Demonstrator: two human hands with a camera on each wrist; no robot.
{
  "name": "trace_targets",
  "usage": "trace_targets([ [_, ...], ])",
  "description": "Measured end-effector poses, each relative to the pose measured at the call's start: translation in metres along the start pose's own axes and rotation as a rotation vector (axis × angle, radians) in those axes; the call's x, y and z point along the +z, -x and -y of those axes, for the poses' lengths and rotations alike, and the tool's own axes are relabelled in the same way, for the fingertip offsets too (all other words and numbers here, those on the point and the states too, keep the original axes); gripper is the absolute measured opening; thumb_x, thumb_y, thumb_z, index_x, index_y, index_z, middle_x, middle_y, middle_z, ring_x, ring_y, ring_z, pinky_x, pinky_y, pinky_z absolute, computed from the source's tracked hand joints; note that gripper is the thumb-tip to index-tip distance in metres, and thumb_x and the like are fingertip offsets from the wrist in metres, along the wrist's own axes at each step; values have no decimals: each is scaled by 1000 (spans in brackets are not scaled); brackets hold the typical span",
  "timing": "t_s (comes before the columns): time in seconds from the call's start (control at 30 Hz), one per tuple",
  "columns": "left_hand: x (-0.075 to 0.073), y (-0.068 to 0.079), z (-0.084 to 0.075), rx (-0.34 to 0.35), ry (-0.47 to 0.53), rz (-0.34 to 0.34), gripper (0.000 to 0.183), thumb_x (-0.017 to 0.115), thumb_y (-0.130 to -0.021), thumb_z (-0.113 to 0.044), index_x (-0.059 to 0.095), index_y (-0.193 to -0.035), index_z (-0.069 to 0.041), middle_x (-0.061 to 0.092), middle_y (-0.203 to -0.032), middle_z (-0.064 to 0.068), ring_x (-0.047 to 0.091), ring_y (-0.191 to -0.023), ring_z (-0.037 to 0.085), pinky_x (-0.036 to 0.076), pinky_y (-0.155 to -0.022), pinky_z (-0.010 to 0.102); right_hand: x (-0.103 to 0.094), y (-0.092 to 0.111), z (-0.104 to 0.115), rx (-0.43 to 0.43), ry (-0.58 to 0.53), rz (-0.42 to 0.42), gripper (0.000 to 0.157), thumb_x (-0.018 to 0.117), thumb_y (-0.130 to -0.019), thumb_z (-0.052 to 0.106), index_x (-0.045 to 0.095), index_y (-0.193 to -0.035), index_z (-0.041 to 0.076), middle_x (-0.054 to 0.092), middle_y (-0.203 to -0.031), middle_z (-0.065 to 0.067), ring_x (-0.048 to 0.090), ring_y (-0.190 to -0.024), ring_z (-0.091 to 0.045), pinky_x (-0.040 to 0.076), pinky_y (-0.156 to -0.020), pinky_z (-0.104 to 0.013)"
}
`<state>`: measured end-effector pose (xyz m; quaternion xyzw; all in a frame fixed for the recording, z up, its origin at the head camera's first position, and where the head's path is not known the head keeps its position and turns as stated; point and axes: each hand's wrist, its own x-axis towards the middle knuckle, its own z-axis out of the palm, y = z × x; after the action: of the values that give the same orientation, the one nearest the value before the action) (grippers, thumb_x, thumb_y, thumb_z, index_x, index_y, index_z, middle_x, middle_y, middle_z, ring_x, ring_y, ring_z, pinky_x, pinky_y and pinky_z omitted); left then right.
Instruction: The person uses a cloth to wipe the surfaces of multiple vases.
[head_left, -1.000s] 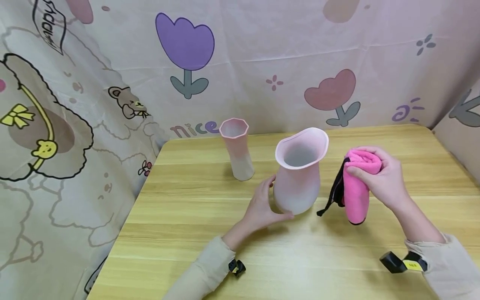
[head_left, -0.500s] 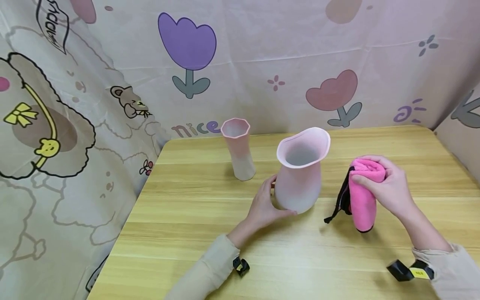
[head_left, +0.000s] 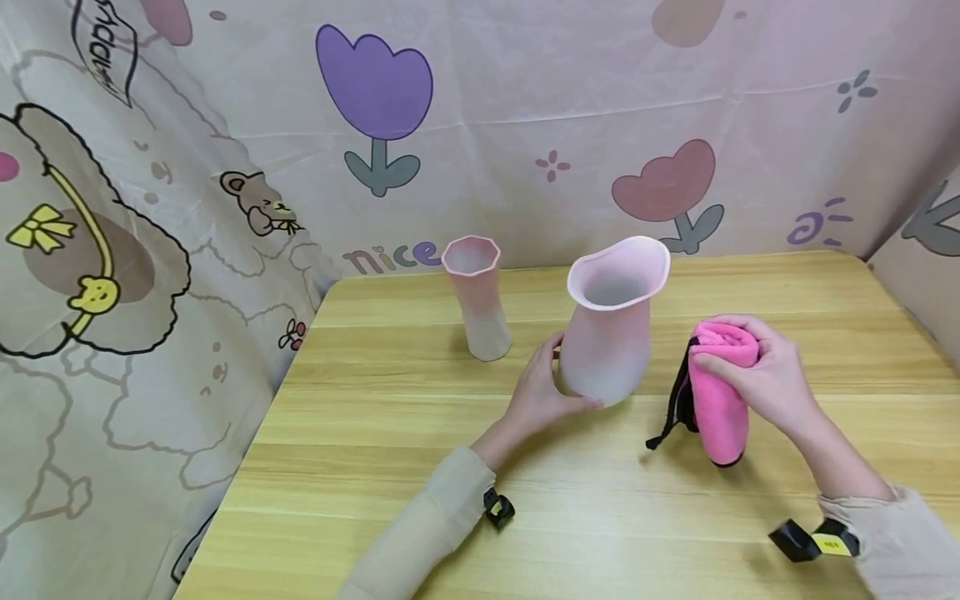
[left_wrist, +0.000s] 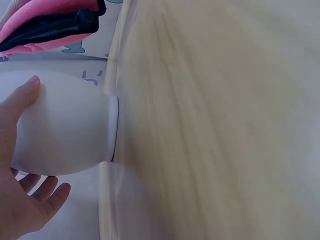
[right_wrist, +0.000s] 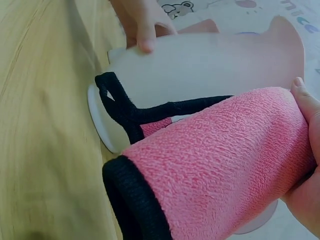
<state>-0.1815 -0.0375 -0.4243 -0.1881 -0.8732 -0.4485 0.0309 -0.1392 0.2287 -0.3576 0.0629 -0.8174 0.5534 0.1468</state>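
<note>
A wide pink-to-white vase (head_left: 606, 350) with a flared, wavy rim stands upright near the middle of the table. My left hand (head_left: 542, 392) grips its lower body from the left, thumb at the front and fingers round the back. In the left wrist view the vase's pale base (left_wrist: 70, 125) sits between thumb and spread fingers. To the right, my right hand (head_left: 776, 375) holds a rolled pink towel (head_left: 720, 408) by its upper end, raised over the table. Black edging and a dangling black loop (right_wrist: 170, 108) show on the towel in the right wrist view.
A narrower pink-to-white vase (head_left: 483, 312) with an angular rim stands left of and behind the wide one. The wooden table (head_left: 360, 467) meets a printed cloth backdrop (head_left: 495, 108) at the back and left. Black cameras are strapped at both wrists.
The left hand and the wide vase have moved back and slightly right. The right hand first shifted right and nearer with the towel, then slightly back left. The narrow vase stays put.
</note>
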Motion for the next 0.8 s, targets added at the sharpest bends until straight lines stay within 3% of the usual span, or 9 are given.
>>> trace_targets([
  [0.8, 29, -64, -2, 12, -30, -87, 101, 82, -62, -39, 25, -141, -11, 42, -136, 5, 43, -119, 18, 41, -96, 35, 10, -3, -11, -14, 33, 55, 41, 74, -73, 4, 58, -111, 8, 60, -93, 22, 58, -83, 6, 50, -63, -11],
])
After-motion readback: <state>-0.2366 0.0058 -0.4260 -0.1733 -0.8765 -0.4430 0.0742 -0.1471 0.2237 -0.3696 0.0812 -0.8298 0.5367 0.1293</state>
